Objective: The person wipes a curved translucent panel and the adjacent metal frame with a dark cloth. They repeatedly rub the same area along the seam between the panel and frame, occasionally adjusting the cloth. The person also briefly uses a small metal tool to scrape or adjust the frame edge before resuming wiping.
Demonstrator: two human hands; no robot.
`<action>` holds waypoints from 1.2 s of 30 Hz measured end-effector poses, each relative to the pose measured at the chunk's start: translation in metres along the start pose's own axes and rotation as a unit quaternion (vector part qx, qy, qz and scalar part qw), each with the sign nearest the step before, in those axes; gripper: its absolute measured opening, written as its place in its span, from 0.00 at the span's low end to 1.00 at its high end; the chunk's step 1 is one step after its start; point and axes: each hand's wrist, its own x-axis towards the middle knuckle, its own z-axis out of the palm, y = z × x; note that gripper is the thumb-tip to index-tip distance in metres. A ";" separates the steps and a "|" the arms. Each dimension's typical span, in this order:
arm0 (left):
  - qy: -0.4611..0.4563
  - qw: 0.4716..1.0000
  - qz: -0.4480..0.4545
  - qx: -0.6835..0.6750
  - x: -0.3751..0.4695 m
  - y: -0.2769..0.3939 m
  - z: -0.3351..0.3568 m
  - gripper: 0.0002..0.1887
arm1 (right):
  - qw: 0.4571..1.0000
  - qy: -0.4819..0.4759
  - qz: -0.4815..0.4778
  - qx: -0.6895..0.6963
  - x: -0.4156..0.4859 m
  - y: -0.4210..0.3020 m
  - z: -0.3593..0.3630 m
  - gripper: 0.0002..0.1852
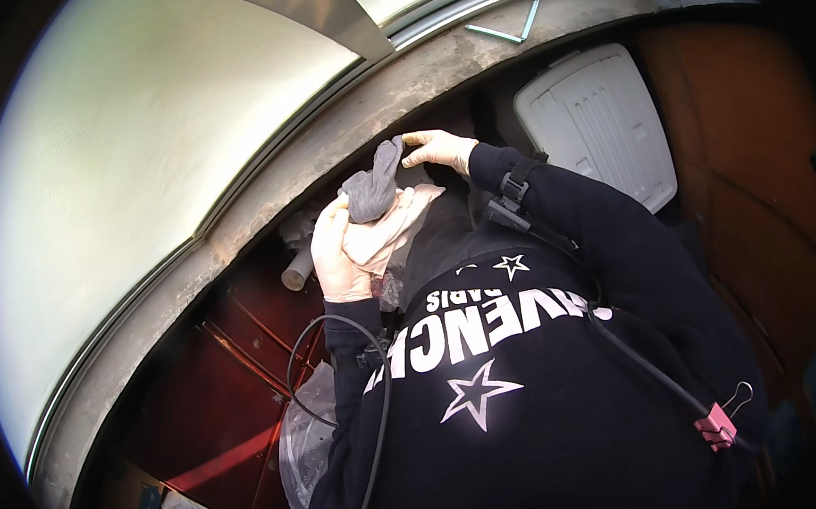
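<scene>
A bunched grey cloth [369, 192], possibly a sock, is in front of my body with one end standing up. My left hand [337, 256], in a thin pale glove, grips the cloth's lower bundle from the left. A pale pink cloth [385, 236] lies just below the grey one, against the same hand. My right hand [443, 150], gloved alike, has its thumb and fingertips at the raised end of the grey cloth and appears to pinch it. The fingertips' far sides are hidden.
A concrete sill [343, 142] runs along a frosted window [145, 145], with a folded pale green strip [522, 36] on it. To the right stands a white plastic lid [601, 124]. Dark red furniture [206, 410], a cardboard-like tube [298, 271] and a clear plastic bag [311, 438] lie left.
</scene>
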 end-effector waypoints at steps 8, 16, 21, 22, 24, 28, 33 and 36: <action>0.084 0.994 0.038 -0.052 -0.001 -0.004 -0.030 0.17 | 0.998 0.021 0.051 -0.018 0.000 0.002 -0.025 0.05; 0.086 0.996 -0.001 -0.013 0.007 -0.004 -0.015 0.19 | 0.962 -0.071 0.036 0.262 -0.023 -0.037 -0.070 0.19; 0.011 0.999 0.003 -0.050 0.006 0.008 0.004 0.20 | 0.985 -0.099 0.029 0.139 -0.026 -0.033 -0.060 0.23; 0.024 0.999 0.008 -0.045 0.005 0.009 0.008 0.20 | 0.988 -0.104 0.016 0.110 -0.024 -0.034 -0.061 0.29; 0.028 0.999 0.005 -0.021 0.003 0.016 0.016 0.21 | 0.997 -0.006 -0.004 0.073 -0.016 -0.041 -0.072 0.30; 0.042 0.999 -0.005 -0.011 -0.001 0.027 0.026 0.21 | 0.992 0.129 -0.014 -0.005 -0.008 -0.045 -0.085 0.23; 0.050 0.997 -0.045 -0.035 -0.005 0.033 0.035 0.21 | 0.999 0.043 0.011 -0.003 0.000 -0.020 -0.052 0.19; 0.062 0.996 -0.045 -0.035 -0.008 0.035 0.040 0.21 | 1.000 0.021 0.018 -0.003 0.022 -0.009 -0.025 0.17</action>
